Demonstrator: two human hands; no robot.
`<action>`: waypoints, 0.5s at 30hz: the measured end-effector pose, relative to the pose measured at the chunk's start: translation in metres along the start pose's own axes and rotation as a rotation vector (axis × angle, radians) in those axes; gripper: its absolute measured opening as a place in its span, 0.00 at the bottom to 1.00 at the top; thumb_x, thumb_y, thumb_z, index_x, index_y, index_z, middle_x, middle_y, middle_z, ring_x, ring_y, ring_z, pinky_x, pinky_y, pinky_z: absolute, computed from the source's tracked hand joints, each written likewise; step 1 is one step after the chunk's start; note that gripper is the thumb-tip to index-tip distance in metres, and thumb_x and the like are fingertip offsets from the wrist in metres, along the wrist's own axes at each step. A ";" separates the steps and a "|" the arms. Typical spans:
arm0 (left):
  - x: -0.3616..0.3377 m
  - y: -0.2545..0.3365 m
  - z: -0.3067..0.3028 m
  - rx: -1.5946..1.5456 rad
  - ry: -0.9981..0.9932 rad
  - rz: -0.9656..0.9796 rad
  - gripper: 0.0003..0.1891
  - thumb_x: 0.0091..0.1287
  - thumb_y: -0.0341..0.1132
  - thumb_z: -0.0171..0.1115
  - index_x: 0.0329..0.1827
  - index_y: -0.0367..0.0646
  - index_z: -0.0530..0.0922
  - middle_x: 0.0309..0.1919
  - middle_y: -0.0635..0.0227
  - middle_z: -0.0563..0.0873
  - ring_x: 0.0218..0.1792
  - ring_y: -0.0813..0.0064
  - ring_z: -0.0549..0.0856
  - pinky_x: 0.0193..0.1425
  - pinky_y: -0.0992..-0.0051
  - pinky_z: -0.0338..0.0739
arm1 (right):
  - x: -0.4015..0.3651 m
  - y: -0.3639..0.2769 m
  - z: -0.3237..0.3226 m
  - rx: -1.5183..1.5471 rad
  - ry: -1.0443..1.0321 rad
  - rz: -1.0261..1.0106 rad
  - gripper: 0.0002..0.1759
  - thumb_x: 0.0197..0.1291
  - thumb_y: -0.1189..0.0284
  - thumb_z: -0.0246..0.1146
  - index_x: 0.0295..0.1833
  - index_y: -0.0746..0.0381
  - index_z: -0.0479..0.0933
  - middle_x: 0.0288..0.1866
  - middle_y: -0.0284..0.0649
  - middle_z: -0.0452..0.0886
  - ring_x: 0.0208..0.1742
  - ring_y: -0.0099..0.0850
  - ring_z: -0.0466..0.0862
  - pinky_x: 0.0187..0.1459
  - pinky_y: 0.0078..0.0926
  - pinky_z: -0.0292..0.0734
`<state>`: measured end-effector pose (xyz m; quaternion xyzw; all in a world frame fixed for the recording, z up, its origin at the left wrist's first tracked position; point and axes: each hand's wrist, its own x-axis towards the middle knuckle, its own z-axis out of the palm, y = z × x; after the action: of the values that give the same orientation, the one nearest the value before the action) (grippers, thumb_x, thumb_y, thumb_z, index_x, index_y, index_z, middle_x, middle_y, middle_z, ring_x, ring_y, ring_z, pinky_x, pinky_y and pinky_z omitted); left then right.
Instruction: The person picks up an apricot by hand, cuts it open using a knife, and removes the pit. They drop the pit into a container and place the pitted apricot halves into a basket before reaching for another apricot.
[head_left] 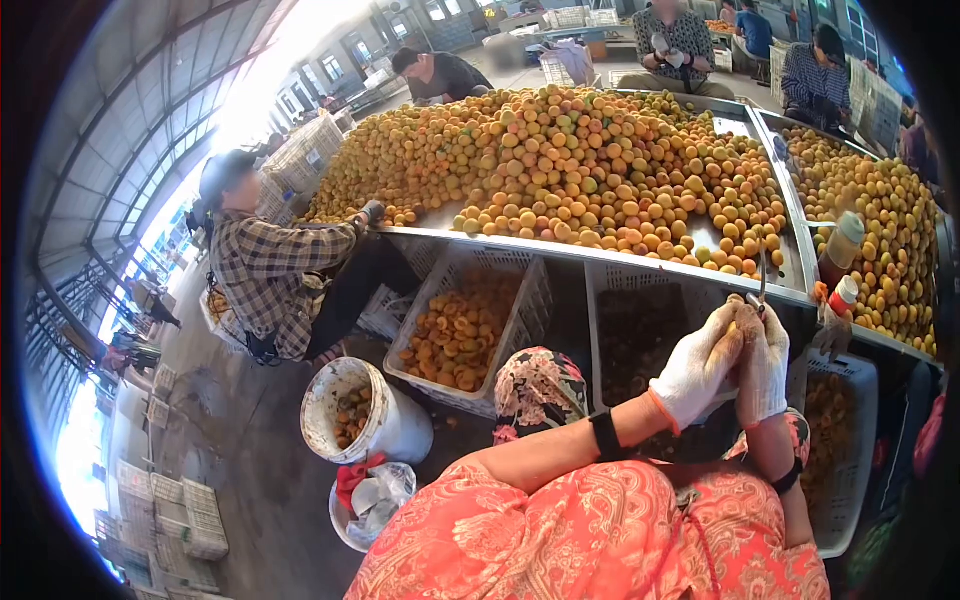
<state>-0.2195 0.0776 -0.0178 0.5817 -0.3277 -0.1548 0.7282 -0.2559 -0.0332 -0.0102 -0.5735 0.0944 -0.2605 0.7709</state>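
Observation:
My left hand [700, 366], in a white glove with stained fingertips, is closed and pressed against my right hand [763, 362], also gloved. A thin curved metal tool [763, 272] rises from between the fingers of my right hand. Something small and orange-yellow shows between the two hands, mostly hidden by the fingers. Both hands are just in front of the metal table edge [620, 254], beyond which lies a large heap of whole orange fruit [560, 160]. Below my hands stands a crate [598, 330] with dark contents.
A crate of halved fruit [460, 335], a white bucket [395, 425] and a small basin [343, 520] stand left. Two bottles [843, 240] [843, 296] stand at right, above another crate [862, 440]. A person in a checked shirt [285, 250] sits left; others sit across the table.

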 end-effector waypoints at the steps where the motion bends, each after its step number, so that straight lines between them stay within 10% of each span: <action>1: 0.001 0.000 0.001 -0.090 0.008 0.007 0.21 0.80 0.37 0.50 0.71 0.38 0.68 0.52 0.63 0.83 0.51 0.76 0.81 0.55 0.76 0.77 | 0.001 0.000 -0.001 -0.009 -0.013 -0.005 0.15 0.74 0.64 0.60 0.54 0.65 0.79 0.38 0.28 0.79 0.35 0.14 0.77 0.35 0.13 0.72; 7: 0.002 -0.003 -0.011 0.186 0.054 -0.201 0.15 0.79 0.40 0.53 0.56 0.37 0.75 0.40 0.63 0.85 0.41 0.74 0.83 0.48 0.73 0.80 | -0.003 -0.001 -0.001 -0.277 0.011 -0.114 0.12 0.72 0.66 0.59 0.34 0.59 0.72 0.27 0.22 0.66 0.30 0.12 0.64 0.28 0.15 0.60; 15: -0.002 0.002 -0.003 0.031 0.120 -0.048 0.15 0.78 0.36 0.54 0.62 0.38 0.74 0.40 0.67 0.83 0.37 0.81 0.80 0.40 0.77 0.78 | -0.007 -0.015 0.012 -0.229 0.078 -0.125 0.12 0.71 0.65 0.62 0.38 0.63 0.75 0.28 0.26 0.73 0.32 0.15 0.69 0.31 0.20 0.68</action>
<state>-0.2193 0.0822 -0.0168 0.6088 -0.2717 -0.1320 0.7335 -0.2607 -0.0225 0.0067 -0.6521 0.1178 -0.3175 0.6783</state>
